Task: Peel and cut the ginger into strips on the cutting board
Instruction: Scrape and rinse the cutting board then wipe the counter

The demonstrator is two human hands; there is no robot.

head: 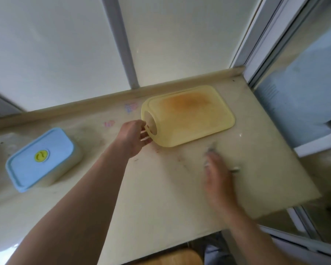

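I log white wall panels (pixel 55 44) behind and a glass door (pixel 304 92) at right. The stained beige counter (pixel 161 188) carries a yellow cutting board (pixel 191 119) near its back edge and a blue-lidded box (pixel 40 159) well to the left. The left hand (pixel 133 137) grips the board's handle end. The right hand (pixel 218 176) is blurred, so I cannot tell its grip.

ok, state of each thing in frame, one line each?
Yellow plastic cutting board: on the beige counter, orange-stained, no ginger on it.
Blue-lidded rectangular box: lid on.
Left hand: grips the board's handle end.
Right hand: motion-blurred over a small metallic thing; grip unclear.
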